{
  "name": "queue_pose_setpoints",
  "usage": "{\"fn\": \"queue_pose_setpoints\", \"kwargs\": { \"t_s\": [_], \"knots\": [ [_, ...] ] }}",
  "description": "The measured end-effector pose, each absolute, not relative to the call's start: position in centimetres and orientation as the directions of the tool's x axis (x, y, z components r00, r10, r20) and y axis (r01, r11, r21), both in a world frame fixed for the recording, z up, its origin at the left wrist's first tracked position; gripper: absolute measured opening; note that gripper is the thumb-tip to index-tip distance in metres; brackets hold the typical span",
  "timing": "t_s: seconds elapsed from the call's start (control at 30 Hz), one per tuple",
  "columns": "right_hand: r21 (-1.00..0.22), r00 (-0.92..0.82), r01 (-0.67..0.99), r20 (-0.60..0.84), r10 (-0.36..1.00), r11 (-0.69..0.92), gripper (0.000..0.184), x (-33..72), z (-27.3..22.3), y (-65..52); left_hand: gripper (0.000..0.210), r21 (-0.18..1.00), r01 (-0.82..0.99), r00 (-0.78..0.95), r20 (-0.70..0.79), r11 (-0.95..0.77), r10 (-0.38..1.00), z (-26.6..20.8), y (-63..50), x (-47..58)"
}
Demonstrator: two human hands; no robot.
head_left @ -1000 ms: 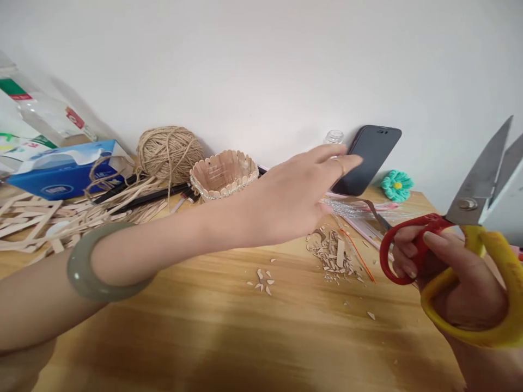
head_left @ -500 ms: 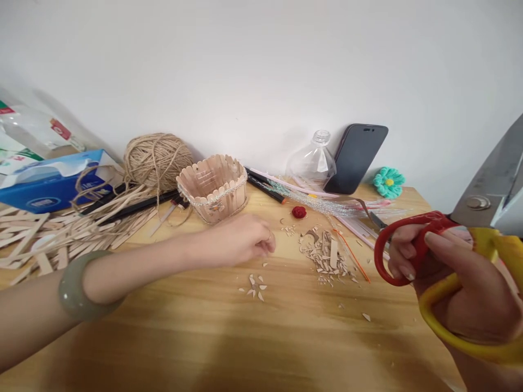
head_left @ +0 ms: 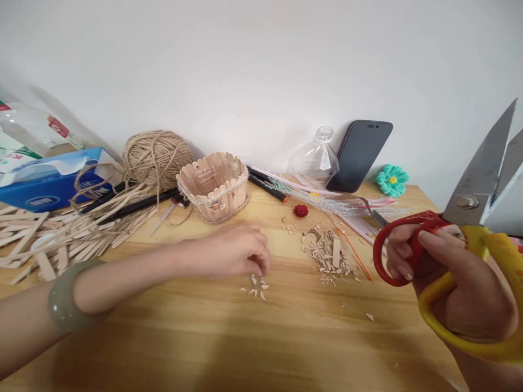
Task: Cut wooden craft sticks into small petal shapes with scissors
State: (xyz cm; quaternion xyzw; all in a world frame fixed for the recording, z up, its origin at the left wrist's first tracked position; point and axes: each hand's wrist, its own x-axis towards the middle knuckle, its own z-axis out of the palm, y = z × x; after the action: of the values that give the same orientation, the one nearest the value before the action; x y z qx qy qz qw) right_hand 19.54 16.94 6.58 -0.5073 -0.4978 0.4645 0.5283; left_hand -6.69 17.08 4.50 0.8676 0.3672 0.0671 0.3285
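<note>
My left hand, palm down with its fingers curled together, hovers over or touches the top of a small cluster of cut wood slivers. Its fingertips are partly hidden, and whether a sliver is between them cannot be made out. My right hand grips large scissors with red and yellow handles, blades spread and pointing up. Behind my left hand stands a small basket made of craft sticks with a beaded trim. A pile of wood scraps lies between the two hands.
At the left are a twine ball, a blue tissue pack and many loose craft sticks. Toward the wall stand a cut clear bottle and a phone. A red rose-like piece and a teal flower lie nearby.
My left hand has come down toward the wood slivers, nearer to me. The scissors stay in my right hand, shifted slightly in view.
</note>
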Motion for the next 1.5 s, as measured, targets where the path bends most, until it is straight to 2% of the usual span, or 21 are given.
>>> {"fn": "queue_pose_setpoints", "kwargs": {
  "t_s": [0.17, 0.3, 0.5, 0.67, 0.93, 1.1, 1.3, 1.5],
  "knots": [
    [-0.996, 0.061, 0.074, 0.057, 0.997, 0.053, 0.020, 19.3, 6.5, 16.9, 0.007, 0.667, 0.574, 0.692, -0.084, -0.476, 0.717, 4.5, 16.2, -7.6],
    [-0.994, 0.028, 0.082, 0.073, 0.997, 0.070, 0.028, 19.0, 6.4, 16.8, 0.006, 0.649, 0.595, 0.708, -0.145, -0.474, 0.691, 4.4, 15.4, -8.0],
    [-0.991, 0.015, 0.096, 0.095, 0.995, 0.093, 0.022, 19.0, 6.2, 16.9, 0.009, 0.696, 0.566, 0.706, -0.132, -0.441, 0.696, 4.3, 14.9, -8.4],
    [-0.992, 0.017, 0.095, 0.080, 0.997, 0.078, 0.025, 19.1, 6.2, 16.9, 0.018, 0.700, 0.565, 0.697, -0.121, -0.437, 0.707, 4.1, 14.9, -8.7],
    [-0.995, 0.039, 0.094, 0.023, 0.999, 0.019, 0.021, 19.2, 5.9, 17.1, 0.016, 0.660, 0.571, 0.720, -0.118, -0.488, 0.683, 4.1, 15.3, -7.5],
    [-0.995, 0.043, 0.084, 0.049, 0.998, 0.045, 0.018, 19.2, 5.8, 17.1, 0.018, 0.638, 0.574, 0.724, -0.103, -0.514, 0.682, 4.6, 15.6, -7.6],
    [-0.998, 0.057, 0.055, 0.022, 0.998, 0.019, 0.021, 19.1, 5.9, 17.1, 0.025, 0.567, 0.546, 0.799, -0.130, -0.617, 0.588, 5.0, 16.5, -6.3],
    [-0.999, 0.044, 0.043, 0.035, 0.998, 0.033, 0.022, 19.3, 5.8, 17.1, 0.013, 0.537, 0.581, 0.772, -0.125, -0.612, 0.623, 5.1, 17.7, -5.6]
  ]
}}
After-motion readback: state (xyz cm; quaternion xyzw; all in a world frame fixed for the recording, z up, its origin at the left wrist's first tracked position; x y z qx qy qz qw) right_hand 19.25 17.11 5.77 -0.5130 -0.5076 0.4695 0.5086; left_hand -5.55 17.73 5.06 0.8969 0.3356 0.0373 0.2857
